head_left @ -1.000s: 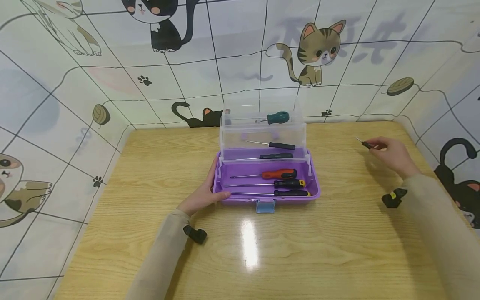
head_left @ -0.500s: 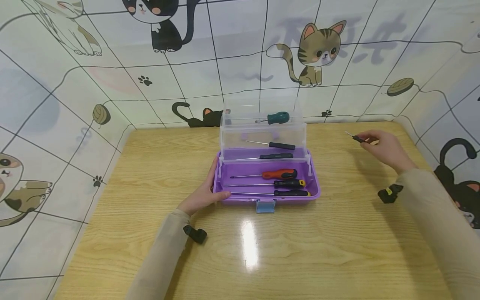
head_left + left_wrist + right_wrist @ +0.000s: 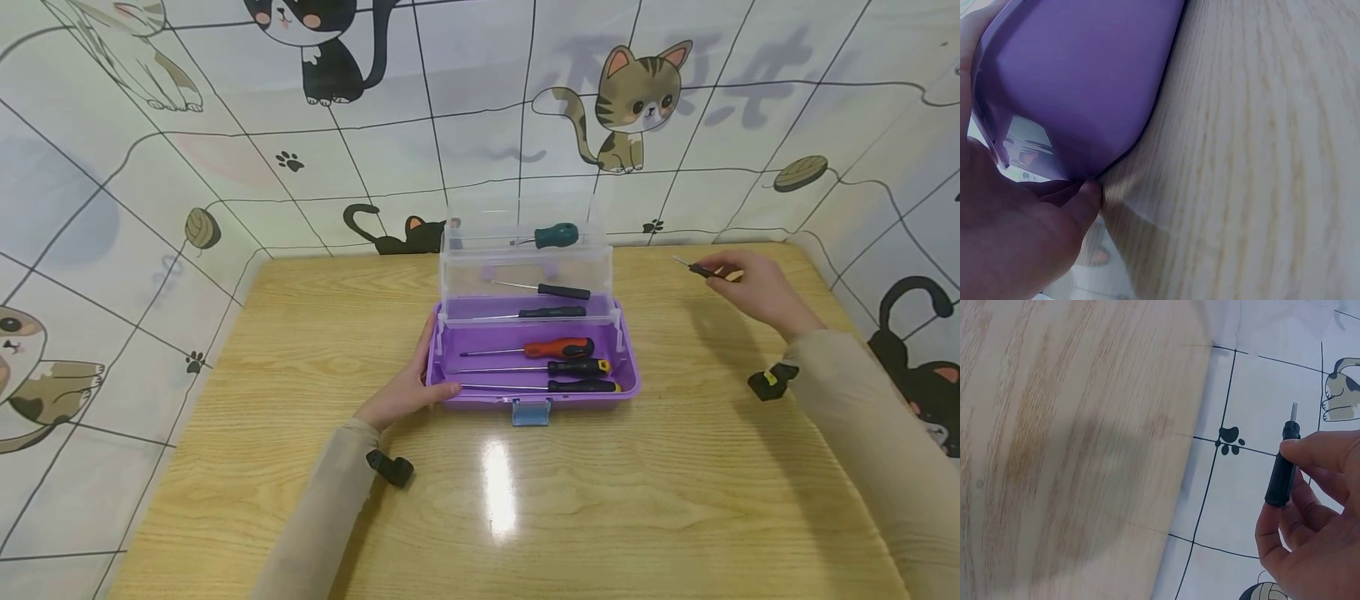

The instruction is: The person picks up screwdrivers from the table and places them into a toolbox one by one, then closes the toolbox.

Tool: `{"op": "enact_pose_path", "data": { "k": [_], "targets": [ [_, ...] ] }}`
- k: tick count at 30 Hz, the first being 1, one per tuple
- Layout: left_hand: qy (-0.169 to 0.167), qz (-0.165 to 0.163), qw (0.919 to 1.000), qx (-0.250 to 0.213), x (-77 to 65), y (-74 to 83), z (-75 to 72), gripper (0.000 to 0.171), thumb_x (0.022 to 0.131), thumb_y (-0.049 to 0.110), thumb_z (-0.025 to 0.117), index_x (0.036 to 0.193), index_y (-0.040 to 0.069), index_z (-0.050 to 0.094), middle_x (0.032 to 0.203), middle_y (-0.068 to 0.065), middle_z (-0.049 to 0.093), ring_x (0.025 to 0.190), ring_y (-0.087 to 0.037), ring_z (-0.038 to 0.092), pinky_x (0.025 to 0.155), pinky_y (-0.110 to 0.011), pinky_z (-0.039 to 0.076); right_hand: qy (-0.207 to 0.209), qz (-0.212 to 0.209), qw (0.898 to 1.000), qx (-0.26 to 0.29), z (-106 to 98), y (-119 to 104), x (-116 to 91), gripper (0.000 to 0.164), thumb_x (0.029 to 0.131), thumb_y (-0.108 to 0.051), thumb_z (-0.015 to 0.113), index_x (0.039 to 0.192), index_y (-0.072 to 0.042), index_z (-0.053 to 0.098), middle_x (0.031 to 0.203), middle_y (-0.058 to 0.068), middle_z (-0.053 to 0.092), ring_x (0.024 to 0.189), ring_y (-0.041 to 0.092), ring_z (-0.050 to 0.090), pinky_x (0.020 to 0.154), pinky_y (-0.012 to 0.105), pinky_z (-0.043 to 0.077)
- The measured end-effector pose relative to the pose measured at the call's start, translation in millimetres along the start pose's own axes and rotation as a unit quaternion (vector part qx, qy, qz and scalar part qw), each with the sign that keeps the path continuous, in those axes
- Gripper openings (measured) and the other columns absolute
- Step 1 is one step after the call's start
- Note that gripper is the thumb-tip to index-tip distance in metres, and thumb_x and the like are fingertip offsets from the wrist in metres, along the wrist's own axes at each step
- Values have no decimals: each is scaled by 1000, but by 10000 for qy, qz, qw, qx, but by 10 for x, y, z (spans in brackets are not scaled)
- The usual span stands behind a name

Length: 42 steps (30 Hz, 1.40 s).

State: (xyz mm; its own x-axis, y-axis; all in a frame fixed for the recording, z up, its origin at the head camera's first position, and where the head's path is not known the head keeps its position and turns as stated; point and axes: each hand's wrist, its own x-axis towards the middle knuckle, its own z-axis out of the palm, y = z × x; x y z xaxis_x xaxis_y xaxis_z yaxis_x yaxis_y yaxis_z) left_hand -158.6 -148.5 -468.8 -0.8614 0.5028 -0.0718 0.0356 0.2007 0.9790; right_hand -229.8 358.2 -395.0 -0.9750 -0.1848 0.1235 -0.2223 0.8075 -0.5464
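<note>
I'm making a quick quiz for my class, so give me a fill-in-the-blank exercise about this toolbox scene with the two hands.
1. The right hand pinches a small black ____.
2. The left hand rests against the ____ toolbox.
3. The screwdriver in the top clear tray has a ____ handle.
4. The toolbox sits on a ____ table.

Missing words: screwdriver; purple; teal; wooden

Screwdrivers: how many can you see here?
7: three in the purple box's bottom, three in its clear trays, one small one in the right hand.

Screwdrivers (image 3: 558, 367) in toolbox (image 3: 630, 379), mid-table (image 3: 300, 333).
</note>
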Motion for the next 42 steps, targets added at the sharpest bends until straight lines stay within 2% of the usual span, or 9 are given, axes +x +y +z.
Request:
{"op": "enact_pose_path", "data": {
  "k": [3, 6, 14, 20, 24, 29, 37, 42],
  "targets": [
    [-15, 31, 10000, -15, 1, -7, -4, 110, 83, 32, 76, 150, 49, -10, 158, 12, -12, 144, -21, -2, 113, -53, 10, 47, -106, 9999, 21, 3, -52, 2, 26, 92, -2, 60, 117, 8, 63, 109, 25, 62, 88, 23, 54, 64, 13, 40],
    [-25, 40, 10000, -29, 4, -15, -10, 110, 83, 31, 76, 150, 49, -10, 158, 12, -12, 144, -20, -1, 113, -52, 10, 68, -191, 9998, 56, 8, -99, 13, 26, 92, -1, 60, 116, 8, 63, 108, 25, 62, 87, 18, 53, 66, 9, 38],
    [-103, 8, 9999, -40, 2, 44, -9, 111, 85, 23, 74, 151, 44, -13, 158, 8, -15, 144, -23, -2, 113, -52, 8, 39, -361, 9993, -15, 10, -238, 45, 25, 92, 0, 59, 115, 7, 64, 107, 24, 63, 90, 29, 54, 66, 11, 39],
    [-164, -38, 9998, -122, -29, 169, 4, 112, 85, 17, 73, 152, 37, -15, 159, 3, -16, 144, -27, -1, 113, -54, 8, 39, -503, 9987, -61, 1, -307, 79, 25, 91, 0, 60, 115, 6, 65, 109, 23, 63, 90, 29, 53, 67, 14, 40],
    [-114, -64, 9999, -48, -12, 94, -3, 112, 85, 18, 73, 151, 42, -14, 159, 6, -15, 144, -25, 2, 113, -51, 10, 32, -569, 9983, -153, -10, -353, 102, 26, 92, -2, 60, 117, 4, 65, 109, 21, 64, 89, 26, 53, 67, 15, 41],
    [-47, -16, 10000, -1, 1, 18, -14, 111, 84, 24, 75, 150, 48, -11, 158, 11, -12, 144, -22, 5, 113, -50, 12, -23, -674, 9976, -126, -24, -434, 127, 26, 92, -2, 59, 117, 5, 65, 106, 20, 63, 89, 27, 54, 67, 19, 42],
    [-69, 51, 10000, -14, -5, 27, -5, 112, 84, 28, 76, 151, 45, -12, 158, 10, -13, 144, -23, 1, 113, -51, 10, -82, -686, 9975, -115, -35, -552, 169, 27, 93, -3, 58, 119, 1, 66, 106, 18, 63, 90, 27, 55, 70, 20, 43],
    [-55, -18, 10000, 71, -7, 32, -7, 111, 84, 30, 75, 150, 46, -12, 158, 10, -13, 144, -23, -1, 113, -52, 10, -88, -763, 9970, -74, -41, -626, 193, 27, 94, -3, 58, 119, 0, 66, 107, 17, 63, 91, 26, 55, 71, 20, 44]
  ]
}}
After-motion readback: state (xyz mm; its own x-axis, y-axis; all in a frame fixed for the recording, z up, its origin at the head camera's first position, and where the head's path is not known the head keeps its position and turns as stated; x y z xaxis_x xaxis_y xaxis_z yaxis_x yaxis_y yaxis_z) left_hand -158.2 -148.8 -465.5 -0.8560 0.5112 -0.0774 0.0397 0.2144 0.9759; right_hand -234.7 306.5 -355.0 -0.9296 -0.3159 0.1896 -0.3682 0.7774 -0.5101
